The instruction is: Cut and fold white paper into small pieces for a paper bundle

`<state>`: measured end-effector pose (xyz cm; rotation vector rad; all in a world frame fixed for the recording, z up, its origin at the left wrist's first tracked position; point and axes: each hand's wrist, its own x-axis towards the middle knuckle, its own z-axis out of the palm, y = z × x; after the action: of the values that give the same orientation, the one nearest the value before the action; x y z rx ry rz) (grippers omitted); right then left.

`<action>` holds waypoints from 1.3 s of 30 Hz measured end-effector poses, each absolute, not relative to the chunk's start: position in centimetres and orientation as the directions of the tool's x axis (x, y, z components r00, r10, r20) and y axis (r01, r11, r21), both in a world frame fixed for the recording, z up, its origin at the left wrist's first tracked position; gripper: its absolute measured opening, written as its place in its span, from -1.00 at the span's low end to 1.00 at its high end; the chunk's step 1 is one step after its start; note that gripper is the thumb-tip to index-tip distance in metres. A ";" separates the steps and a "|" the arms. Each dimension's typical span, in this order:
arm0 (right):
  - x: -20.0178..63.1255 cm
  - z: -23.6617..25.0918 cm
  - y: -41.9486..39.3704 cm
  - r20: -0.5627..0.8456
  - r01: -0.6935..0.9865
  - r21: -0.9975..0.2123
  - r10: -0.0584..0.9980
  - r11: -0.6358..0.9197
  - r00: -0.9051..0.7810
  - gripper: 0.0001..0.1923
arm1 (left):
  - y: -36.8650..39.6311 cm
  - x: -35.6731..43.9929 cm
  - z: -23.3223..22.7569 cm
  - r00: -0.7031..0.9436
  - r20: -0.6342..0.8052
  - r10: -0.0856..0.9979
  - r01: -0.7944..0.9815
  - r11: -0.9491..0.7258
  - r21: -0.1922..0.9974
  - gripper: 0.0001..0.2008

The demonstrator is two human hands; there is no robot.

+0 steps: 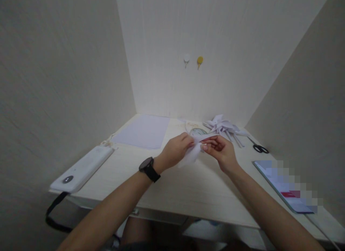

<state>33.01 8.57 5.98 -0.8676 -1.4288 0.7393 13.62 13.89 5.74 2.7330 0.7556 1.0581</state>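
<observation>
Clock directions are taken from the held paper, 12 being toward the wall.

Black strap (50,212): 8 o'clock, looped below the desk (172,193) edge.
Flat-screened device (281,188): 4 o'clock, lying on the desk, screen up, partly pixelated.
White casing (83,167): between 8 and 9 o'clock, on the desk's edge, dark round spot at its near end.
Black watch (147,166): 8 o'clock, on the left wrist.
Left hand (176,148): fingers curled in, pinching the paper.
Right hand (222,150): thumb and fingertips gripping the same paper.
White paper piece (191,155): held between the hands over the desk, at 3 o'clock of the left, 9 o'clock of the right. Long axis roughly 8 to 2 o'clock; upper end points at 2, along the right fingers; lower flap hangs toward 8, blurred.
Scissors (254,145): 3 o'clock, black handles nearer.
White sheet (142,131): between 9 and 10 o'clock, flat.
Round item (198,131): 12 o'clock, just behind the hands, partly hidden.
Folded white papers (222,127): 2 o'clock, heaped with sticks.
Two hooks, white (187,58) and yellow (199,59): 12 o'clock, on the wall (161,71).
</observation>
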 end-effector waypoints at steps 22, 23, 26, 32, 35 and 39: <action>32.5 5.2 9.0 0.410 -0.027 -0.908 0.901 0.418 0.144 -0.71 | 13.4 14.0 4.8 0.655 0.696 0.295 0.566 -0.802 -0.193 -0.66; 32.5 5.2 9.0 0.415 0.007 -0.907 0.894 0.420 0.171 -0.71 | 13.3 14.0 4.9 0.650 0.705 0.283 0.576 -0.789 -0.214 -0.67; 32.2 5.0 9.1 0.424 0.107 -0.906 0.872 0.410 0.244 -0.69 | 12.9 13.9 5.3 0.631 0.737 0.242 0.609 -0.743 -0.278 -0.70; 31.7 4.6 9.4 0.390 -0.023 -0.912 0.884 0.409 0.257 -0.63 | 12.5 13.8 5.6 0.602 0.770 0.210 0.644 -0.698 -0.313 -0.74; 31.7 4.3 9.4 0.410 -0.087 -0.892 0.876 0.443 0.255 -0.54 | 12.8 14.0 5.1 0.542 0.795 0.274 0.662 -0.721 -0.203 -0.73; 31.8 3.7 9.1 0.479 0.064 -0.877 0.856 0.476 0.196 -0.58 | 13.4 14.7 4.2 0.298 0.773 0.561 0.576 -0.751 0.323 -0.79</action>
<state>31.79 9.12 3.74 -0.9363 -1.2636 0.6859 14.71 13.41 4.23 2.5432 1.1135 1.5035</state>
